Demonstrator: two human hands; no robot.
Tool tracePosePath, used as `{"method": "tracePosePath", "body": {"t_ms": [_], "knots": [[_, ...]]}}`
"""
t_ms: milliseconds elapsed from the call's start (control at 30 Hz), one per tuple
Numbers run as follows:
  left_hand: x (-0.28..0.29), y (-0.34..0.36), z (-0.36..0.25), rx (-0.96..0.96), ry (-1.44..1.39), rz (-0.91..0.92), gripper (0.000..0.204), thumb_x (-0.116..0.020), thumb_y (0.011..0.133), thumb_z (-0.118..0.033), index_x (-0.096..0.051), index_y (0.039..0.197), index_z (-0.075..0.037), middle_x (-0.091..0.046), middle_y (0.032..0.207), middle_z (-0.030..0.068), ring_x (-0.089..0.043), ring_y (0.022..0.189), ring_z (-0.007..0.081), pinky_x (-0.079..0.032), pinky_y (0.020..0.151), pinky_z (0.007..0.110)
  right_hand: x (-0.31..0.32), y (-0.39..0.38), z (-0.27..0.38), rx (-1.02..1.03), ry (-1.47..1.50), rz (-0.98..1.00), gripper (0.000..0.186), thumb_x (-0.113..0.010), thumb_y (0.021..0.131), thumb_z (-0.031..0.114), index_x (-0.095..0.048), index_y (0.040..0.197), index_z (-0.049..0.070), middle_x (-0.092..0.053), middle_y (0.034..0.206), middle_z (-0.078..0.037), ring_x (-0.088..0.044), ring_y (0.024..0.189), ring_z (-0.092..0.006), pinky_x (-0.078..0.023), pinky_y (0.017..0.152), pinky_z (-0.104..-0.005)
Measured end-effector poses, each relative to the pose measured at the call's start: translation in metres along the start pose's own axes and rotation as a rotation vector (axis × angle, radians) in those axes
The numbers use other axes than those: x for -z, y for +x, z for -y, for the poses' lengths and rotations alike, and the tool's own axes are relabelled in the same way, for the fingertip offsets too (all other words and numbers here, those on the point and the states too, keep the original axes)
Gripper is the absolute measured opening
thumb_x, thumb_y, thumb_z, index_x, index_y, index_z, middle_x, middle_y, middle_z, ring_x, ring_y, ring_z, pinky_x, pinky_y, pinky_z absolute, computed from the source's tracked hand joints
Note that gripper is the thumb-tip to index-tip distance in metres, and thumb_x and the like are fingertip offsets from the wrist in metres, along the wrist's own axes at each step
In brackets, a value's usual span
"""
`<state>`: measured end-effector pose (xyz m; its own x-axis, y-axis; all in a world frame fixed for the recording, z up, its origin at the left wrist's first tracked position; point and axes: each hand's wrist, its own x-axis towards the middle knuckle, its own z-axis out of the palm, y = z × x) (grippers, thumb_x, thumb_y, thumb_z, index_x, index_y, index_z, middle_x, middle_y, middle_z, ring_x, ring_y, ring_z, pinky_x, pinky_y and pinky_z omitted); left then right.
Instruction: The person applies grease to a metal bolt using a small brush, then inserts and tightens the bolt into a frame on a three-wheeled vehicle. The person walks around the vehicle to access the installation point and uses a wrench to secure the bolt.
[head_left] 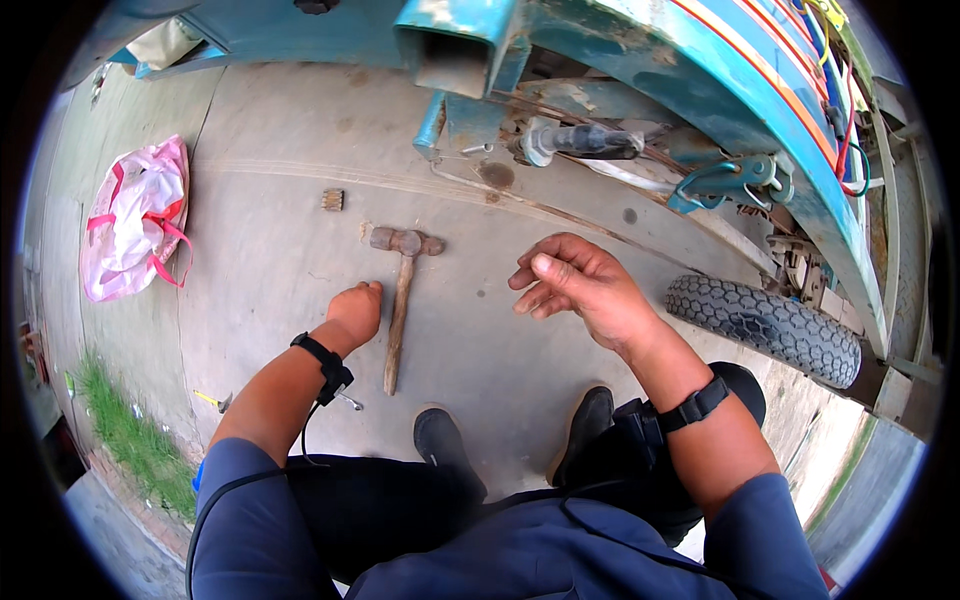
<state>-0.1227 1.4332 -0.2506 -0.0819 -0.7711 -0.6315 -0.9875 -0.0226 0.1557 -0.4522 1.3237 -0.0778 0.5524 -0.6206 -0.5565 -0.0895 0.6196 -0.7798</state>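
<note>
My left hand [355, 313] is closed in a loose fist just left of the hammer's handle; whatever it may hold is hidden from this side. The hammer [399, 300] lies on the concrete, its rusty head pointing away from me and its wooden handle toward me. My right hand [580, 287] hovers to the right, fingers slightly curled and apart, with nothing seen in it. Beyond the hammer's head, to its left, lies a small ridged metal block [332, 200].
A teal vehicle frame [640, 60] with a black-and-silver rod [585, 142] fills the upper right, above a tyre [765, 325]. At the left are a pink-and-white bag [135, 220] and grass [125, 425]. A yellow item [208, 400] and a small metal tool [350, 401] lie near my left forearm.
</note>
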Motion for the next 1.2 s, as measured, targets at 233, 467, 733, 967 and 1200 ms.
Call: {"method": "tracePosePath", "body": {"t_ms": [233, 467, 733, 967, 1200], "knots": [[0.127, -0.022, -0.045, -0.013, -0.995, 0.134, 0.025, -0.065, 0.083, -0.010, -0.058, 0.104, 0.000, -0.062, 0.084, 0.0065, -0.062, 0.073, 0.0150, -0.050, 0.064, 0.029, -0.005, 0.024, -0.021, -0.002, 0.088, -0.027, 0.034, -0.062, 0.095, 0.031, -0.059, 0.120, 0.006, -0.066, 0.107, -0.006, -0.067, 0.090, -0.0160, -0.053, 0.072, -0.0279], [0.188, -0.052, -0.110, -0.222, -0.840, -0.135, 0.023, -0.067, 0.082, -0.003, -0.058, 0.103, 0.000, -0.059, 0.078, 0.0012, -0.054, 0.069, 0.0080, -0.046, 0.063, 0.024, -0.038, 0.048, -0.019, 0.041, 0.217, 0.086, 0.030, -0.066, 0.093, 0.026, -0.062, 0.114, 0.006, -0.068, 0.100, -0.003, -0.065, 0.086, -0.0132, -0.051, 0.070, -0.0283], [0.208, -0.068, -0.138, -0.152, -0.741, -0.300, 0.027, -0.070, 0.080, -0.006, -0.059, 0.103, 0.002, -0.060, 0.073, 0.0042, -0.056, 0.067, 0.0110, -0.048, 0.061, 0.027, -0.039, 0.047, -0.014, 0.169, 0.336, 0.112, 0.029, -0.071, 0.088, 0.016, -0.061, 0.113, 0.004, -0.069, 0.097, -0.006, -0.065, 0.084, -0.0126, -0.050, 0.066, -0.0262], [0.246, -0.105, -0.168, -0.197, -0.518, -0.484, 0.025, -0.071, 0.080, -0.007, -0.060, 0.101, 0.000, -0.058, 0.069, 0.0044, -0.056, 0.060, 0.0140, -0.046, 0.057, 0.027, -0.016, 0.052, -0.015, 0.135, 0.613, 0.022, 0.026, -0.068, 0.090, 0.012, -0.062, 0.114, 0.006, -0.068, 0.101, -0.004, -0.066, 0.089, -0.0158, -0.050, 0.069, -0.0259], [0.309, -0.156, -0.189, -0.673, -0.409, -0.891, 0.021, -0.060, 0.088, -0.003, -0.056, 0.108, 0.004, -0.056, 0.080, 0.0063, -0.048, 0.066, 0.0102, -0.038, 0.059, 0.022, 0.023, 0.079, -0.005, 0.166, 1.159, -0.319, 0.010, -0.060, 0.092, 0.003, -0.056, 0.101, 0.006, -0.063, 0.093, -0.008, -0.064, 0.087, -0.0195, -0.055, 0.066, -0.0285]]}}
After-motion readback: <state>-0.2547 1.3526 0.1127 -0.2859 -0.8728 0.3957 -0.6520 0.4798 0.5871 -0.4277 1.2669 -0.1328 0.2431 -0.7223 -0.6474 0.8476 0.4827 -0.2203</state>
